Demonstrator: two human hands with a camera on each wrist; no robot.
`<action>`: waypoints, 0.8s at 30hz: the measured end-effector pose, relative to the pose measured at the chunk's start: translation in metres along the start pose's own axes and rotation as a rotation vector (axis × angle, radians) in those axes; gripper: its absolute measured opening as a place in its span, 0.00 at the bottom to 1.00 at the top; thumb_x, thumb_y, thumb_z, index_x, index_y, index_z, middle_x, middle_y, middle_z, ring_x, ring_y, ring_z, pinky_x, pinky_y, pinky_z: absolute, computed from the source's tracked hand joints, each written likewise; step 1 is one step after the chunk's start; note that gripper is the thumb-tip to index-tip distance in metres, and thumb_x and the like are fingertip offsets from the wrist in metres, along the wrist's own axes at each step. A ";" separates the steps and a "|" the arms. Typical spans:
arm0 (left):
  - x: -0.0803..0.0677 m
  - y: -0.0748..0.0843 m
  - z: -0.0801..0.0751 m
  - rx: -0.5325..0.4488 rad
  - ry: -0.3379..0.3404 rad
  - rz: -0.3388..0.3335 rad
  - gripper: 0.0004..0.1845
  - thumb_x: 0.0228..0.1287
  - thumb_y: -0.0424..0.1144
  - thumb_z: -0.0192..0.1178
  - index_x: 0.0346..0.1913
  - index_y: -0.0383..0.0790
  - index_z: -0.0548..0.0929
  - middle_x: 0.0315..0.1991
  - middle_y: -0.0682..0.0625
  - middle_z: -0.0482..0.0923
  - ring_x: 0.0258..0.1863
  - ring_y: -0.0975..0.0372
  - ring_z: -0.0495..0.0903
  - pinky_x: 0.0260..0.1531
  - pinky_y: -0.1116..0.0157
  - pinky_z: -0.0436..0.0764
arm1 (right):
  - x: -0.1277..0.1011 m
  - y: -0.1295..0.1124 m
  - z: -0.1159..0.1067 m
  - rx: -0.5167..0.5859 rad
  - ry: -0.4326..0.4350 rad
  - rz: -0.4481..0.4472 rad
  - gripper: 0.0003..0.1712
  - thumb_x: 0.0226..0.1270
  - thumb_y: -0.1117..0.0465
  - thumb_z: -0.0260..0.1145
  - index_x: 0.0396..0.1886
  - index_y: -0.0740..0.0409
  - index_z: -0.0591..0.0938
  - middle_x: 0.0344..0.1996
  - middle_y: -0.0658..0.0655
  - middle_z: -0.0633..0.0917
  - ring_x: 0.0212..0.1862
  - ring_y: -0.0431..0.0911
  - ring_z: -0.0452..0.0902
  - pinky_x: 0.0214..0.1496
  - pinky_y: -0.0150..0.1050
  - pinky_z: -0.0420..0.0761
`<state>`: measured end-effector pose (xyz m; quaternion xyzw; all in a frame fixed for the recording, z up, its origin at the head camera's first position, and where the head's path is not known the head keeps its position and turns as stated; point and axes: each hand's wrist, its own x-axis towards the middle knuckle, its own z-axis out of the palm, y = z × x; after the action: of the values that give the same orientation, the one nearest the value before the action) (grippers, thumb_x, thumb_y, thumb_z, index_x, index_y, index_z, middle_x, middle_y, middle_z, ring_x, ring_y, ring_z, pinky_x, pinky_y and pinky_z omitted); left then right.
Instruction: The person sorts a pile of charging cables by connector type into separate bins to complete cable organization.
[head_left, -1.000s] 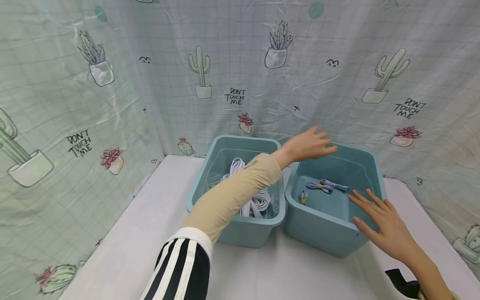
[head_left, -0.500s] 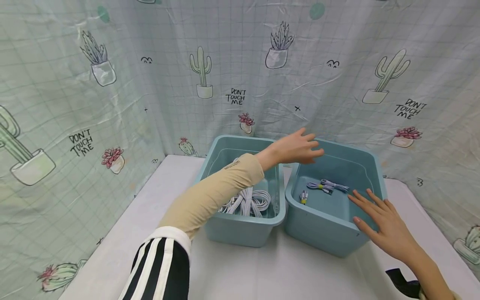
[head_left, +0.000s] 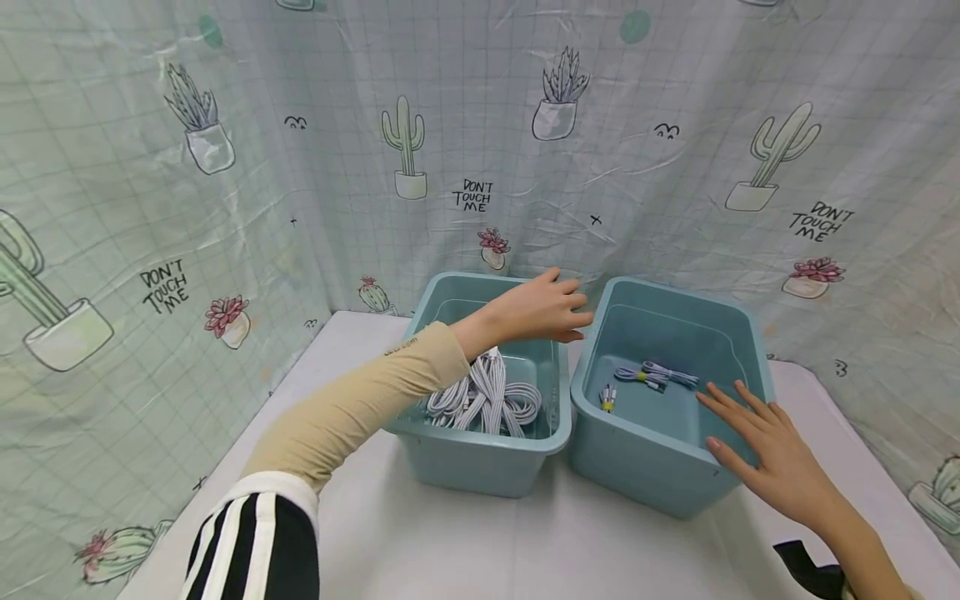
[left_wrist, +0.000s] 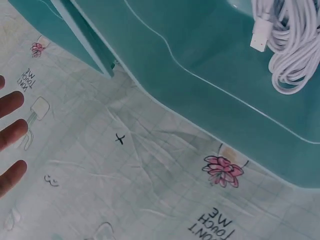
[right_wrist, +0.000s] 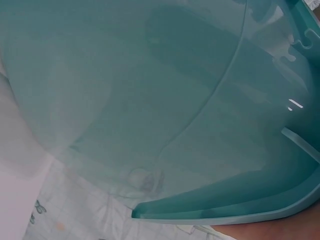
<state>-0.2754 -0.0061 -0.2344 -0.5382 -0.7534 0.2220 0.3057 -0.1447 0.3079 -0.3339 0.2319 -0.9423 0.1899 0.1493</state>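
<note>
My left hand [head_left: 536, 308] hovers over the right rim of the left blue bin [head_left: 480, 446], its fingers spread and holding nothing I can see. In the left wrist view its fingertips [left_wrist: 12, 135] are apart. White coiled cables [head_left: 491, 400] lie inside that bin; one coil with a USB plug [left_wrist: 260, 34] shows in the left wrist view. My right hand [head_left: 772, 454] rests over the near right rim of the right blue bin [head_left: 637, 442], fingers extended inward. On that bin's floor lie bundled cables [head_left: 667, 373], and a small bundle with a yellow tie [head_left: 607, 397].
Both bins stand side by side on a white table [head_left: 480, 546]. A cactus-print curtain [head_left: 637, 192] hangs behind and at the sides. A black strap [head_left: 806, 571] lies by my right wrist.
My left hand has moved left, from above the right bin to the left bin's right rim. More of the white cables now show. The right hand has stayed in place.
</note>
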 end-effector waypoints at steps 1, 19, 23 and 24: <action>-0.005 0.000 0.001 -0.006 0.007 -0.008 0.14 0.67 0.52 0.41 0.41 0.51 0.75 0.38 0.56 0.77 0.41 0.60 0.74 0.41 0.62 0.71 | 0.000 0.000 0.000 0.002 -0.003 0.002 0.33 0.60 0.55 0.59 0.65 0.47 0.62 0.68 0.41 0.54 0.72 0.47 0.36 0.63 0.65 0.31; -0.095 -0.006 0.003 -0.130 0.101 -0.192 0.09 0.61 0.50 0.53 0.32 0.49 0.76 0.28 0.56 0.75 0.30 0.61 0.69 0.33 0.62 0.68 | 0.001 -0.001 -0.005 0.022 -0.035 0.016 0.33 0.60 0.56 0.59 0.65 0.46 0.62 0.68 0.42 0.54 0.72 0.50 0.34 0.64 0.63 0.30; -0.113 -0.006 0.002 -0.162 0.077 -0.236 0.08 0.60 0.49 0.54 0.35 0.49 0.78 0.32 0.55 0.77 0.33 0.60 0.71 0.34 0.62 0.69 | 0.002 0.000 -0.006 0.028 -0.035 0.025 0.33 0.60 0.56 0.59 0.65 0.44 0.62 0.68 0.42 0.54 0.72 0.50 0.35 0.65 0.62 0.32; -0.117 -0.006 0.002 -0.171 0.074 -0.251 0.08 0.60 0.48 0.55 0.36 0.49 0.78 0.33 0.54 0.78 0.34 0.60 0.72 0.35 0.62 0.69 | 0.002 0.000 -0.007 0.027 -0.036 0.025 0.33 0.60 0.56 0.59 0.65 0.44 0.62 0.68 0.42 0.54 0.72 0.50 0.35 0.65 0.62 0.32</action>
<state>-0.2534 -0.1186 -0.2575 -0.4719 -0.8190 0.0972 0.3116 -0.1447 0.3103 -0.3274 0.2253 -0.9450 0.2002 0.1268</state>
